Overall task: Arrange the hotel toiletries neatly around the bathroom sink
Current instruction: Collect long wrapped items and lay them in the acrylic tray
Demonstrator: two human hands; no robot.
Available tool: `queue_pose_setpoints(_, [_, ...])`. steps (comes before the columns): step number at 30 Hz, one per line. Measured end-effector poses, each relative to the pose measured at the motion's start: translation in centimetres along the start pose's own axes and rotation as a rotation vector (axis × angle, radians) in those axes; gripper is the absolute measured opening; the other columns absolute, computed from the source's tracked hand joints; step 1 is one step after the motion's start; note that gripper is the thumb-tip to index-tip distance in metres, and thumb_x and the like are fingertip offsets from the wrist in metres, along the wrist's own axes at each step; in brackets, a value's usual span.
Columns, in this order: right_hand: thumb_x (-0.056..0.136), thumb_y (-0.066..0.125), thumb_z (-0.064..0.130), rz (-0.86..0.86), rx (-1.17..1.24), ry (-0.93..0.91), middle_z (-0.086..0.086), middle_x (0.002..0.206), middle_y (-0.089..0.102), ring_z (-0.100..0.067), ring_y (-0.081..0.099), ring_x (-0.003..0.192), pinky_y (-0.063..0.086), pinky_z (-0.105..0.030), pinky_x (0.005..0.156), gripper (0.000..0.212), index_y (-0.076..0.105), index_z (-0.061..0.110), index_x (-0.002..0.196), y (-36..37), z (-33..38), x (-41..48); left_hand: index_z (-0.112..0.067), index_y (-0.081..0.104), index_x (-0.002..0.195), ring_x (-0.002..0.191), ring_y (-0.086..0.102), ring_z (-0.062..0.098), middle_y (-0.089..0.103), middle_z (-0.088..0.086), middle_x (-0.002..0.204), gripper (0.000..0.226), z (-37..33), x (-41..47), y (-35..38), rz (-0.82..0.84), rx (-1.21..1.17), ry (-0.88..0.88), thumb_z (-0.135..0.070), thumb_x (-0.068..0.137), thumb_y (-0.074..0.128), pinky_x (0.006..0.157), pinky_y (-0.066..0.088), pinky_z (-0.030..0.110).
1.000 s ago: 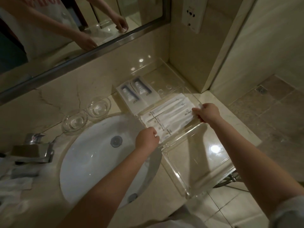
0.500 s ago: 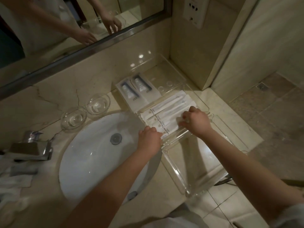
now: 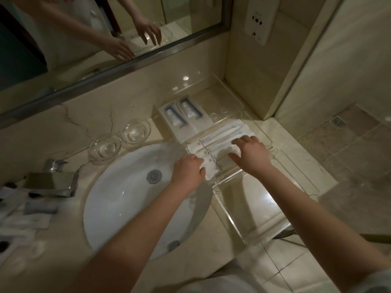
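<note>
The packets (image 3: 215, 142) are being squared up in the tray (image 3: 227, 216), which is standing on the surface (image 3: 218, 250) just right of the sink (image 3: 118, 204). A second ago they were being held by their two ends. Now the right hand (image 3: 250, 154) has been brought in from the right edge and is being laid flat on top of them, fingers spread and pressing down.

The left hand (image 3: 187, 172) is being kept against their left ends, beside the sink's rim. Its fingers are being hidden by the knuckles in the direct view, but in the mirror (image 3: 63, 39) they are being shown fairly straight, so a push rather than a pinch is being judged.

The packets are lying side by side across the middle of the tray, just in front of the boxes (image 3: 184, 116) holding the tubes. The nearest packet is being rumpled a little under the hands.

Carrying is thus being replaced by flattening and lining up, so this group is being judged as placed and nearly finished. More items (image 3: 27, 218), too blurred to be told apart, are lying left of the sink and are probably still to be arranged.
</note>
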State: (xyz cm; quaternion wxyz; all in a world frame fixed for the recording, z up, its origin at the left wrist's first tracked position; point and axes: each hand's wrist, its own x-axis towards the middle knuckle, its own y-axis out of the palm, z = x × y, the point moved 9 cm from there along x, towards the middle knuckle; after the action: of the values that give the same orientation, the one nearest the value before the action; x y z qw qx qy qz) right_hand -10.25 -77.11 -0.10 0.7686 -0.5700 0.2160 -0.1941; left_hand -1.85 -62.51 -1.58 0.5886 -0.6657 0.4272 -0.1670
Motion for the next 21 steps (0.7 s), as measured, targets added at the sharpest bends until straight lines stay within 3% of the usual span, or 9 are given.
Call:
queue_pose_setpoints(7, [0.087,0.057,0.034,0.019,0.03,-0.234,-0.005,0.133,0.056,-0.028,0.048,0.123,0.045,-0.039,0.096,0.047,0.052,0.019,0.13,-0.1,9.2,-2.6,-0.009,0.057,0.111,0.112,0.05,0.03,0.059,0.01,0.115,0.033,5.6,-4.5,-4.8,-0.129,0.059,-0.079,-0.031,0.089,0.048,0.088,0.041,0.038])
queue_pose_setpoints(10, [0.086,0.056,0.034,0.066,0.022,-0.293,-0.004,0.132,0.055,-0.029,0.047,0.121,0.043,-0.038,0.093,0.048,0.05,0.019,0.131,1.0,13.9,-4.0,-0.012,0.059,0.114,0.116,0.049,0.029,0.059,0.008,0.116,0.035,9.5,-8.1,-5.6,-0.167,0.017,-0.152,-0.032,0.087,0.05,0.09,0.041,0.036])
queue_pose_setpoints(15, [0.088,0.054,0.035,0.154,0.017,-0.417,-0.005,0.134,0.052,-0.028,0.045,0.123,0.04,-0.04,0.097,0.047,0.048,0.02,0.132,3.8,22.2,-6.4,-0.012,0.055,0.127,0.127,0.042,0.028,0.052,0.009,0.135,0.042,16.8,-15.2,-5.1,-0.162,-0.063,-0.32,-0.033,0.091,0.05,0.103,0.035,0.038])
queue_pose_setpoints(21, [0.09,0.052,0.036,0.275,0.01,-0.612,-0.004,0.128,0.057,-0.026,0.051,0.116,0.043,-0.039,0.096,0.042,0.051,0.02,0.129,7.5,33.7,-9.6,-0.009,0.056,0.126,0.123,0.048,0.03,0.056,0.012,0.131,0.045,26.9,-24.5,-2.5,-0.161,-0.213,-0.545,-0.033,0.088,0.053,0.102,0.04,0.036])
